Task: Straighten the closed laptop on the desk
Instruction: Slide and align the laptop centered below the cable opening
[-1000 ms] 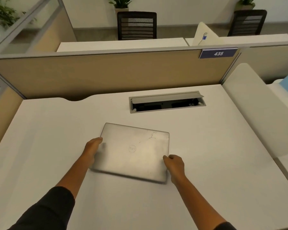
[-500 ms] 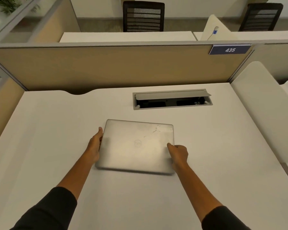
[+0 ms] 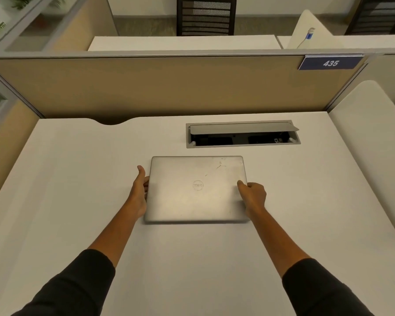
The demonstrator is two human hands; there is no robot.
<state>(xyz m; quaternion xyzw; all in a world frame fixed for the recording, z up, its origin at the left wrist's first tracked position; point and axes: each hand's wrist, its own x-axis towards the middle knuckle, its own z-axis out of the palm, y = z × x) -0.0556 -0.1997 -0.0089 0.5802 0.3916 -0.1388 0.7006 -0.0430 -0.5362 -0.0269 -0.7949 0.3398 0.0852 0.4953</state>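
A closed silver laptop [image 3: 196, 190] lies flat on the white desk [image 3: 78, 179], its edges about parallel to the desk's back edge. My left hand [image 3: 139, 190] holds the laptop's left edge, thumb pointing away from me and fingers tucked against the side. My right hand [image 3: 252, 197] grips the right edge, thumb on the lid. Both forearms reach in from the bottom of the view in dark sleeves.
An open cable box [image 3: 242, 134] with a raised grey flap sits in the desk just behind the laptop. A tan partition [image 3: 169, 87] with a sign reading 435 [image 3: 331, 63] closes the back. A white divider [image 3: 369, 137] borders the right side.
Both hands turned the laptop from a skewed angle until it lies square to the desk, and slid it a little away from me toward the cable box.
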